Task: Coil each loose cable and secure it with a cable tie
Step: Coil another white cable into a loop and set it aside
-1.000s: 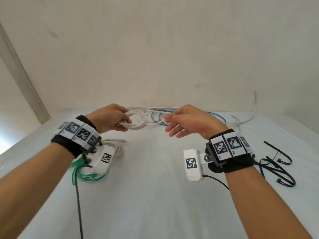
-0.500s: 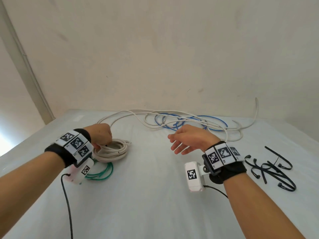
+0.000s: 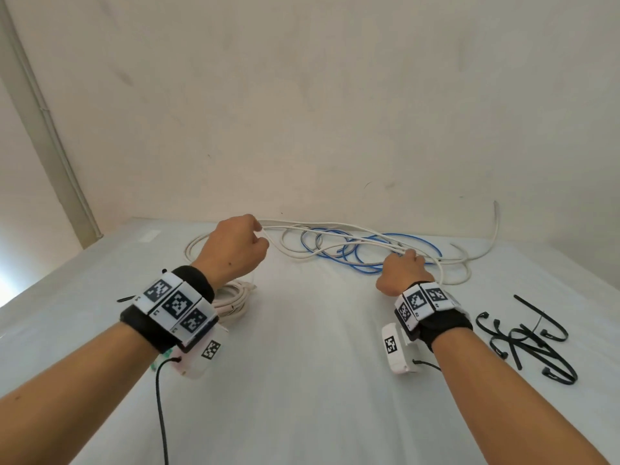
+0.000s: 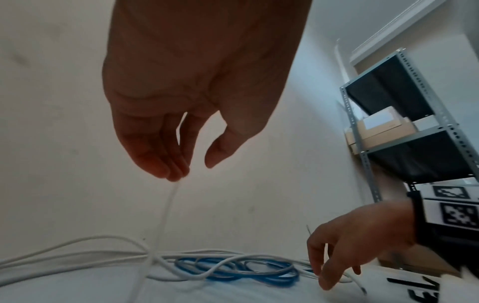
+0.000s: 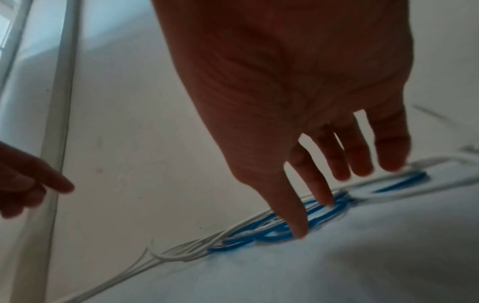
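A loose white cable (image 3: 339,226) lies tangled with a blue cable (image 3: 399,238) at the far side of the white table (image 3: 318,380). My left hand (image 3: 258,236) is raised over the tangle's left end, fingers curled on a strand of the white cable (image 4: 166,211) that hangs from the fingertips (image 4: 173,170). My right hand (image 3: 407,256) reaches down with straight, spread fingers (image 5: 318,190) that touch the blue cable (image 5: 274,237) and white strands. A coiled white cable (image 3: 235,298) lies under my left wrist.
Several black cable ties (image 3: 526,340) lie loose at the right of the table. A bit of green cable (image 3: 161,359) shows under the left wrist camera. A wall stands right behind the table. A metal shelf (image 4: 414,133) with boxes is off to the right.
The left hand set the white coil down on the table, let it go, then rose forward to the loose white cable. The right hand moved forward and right, down onto the tangle.
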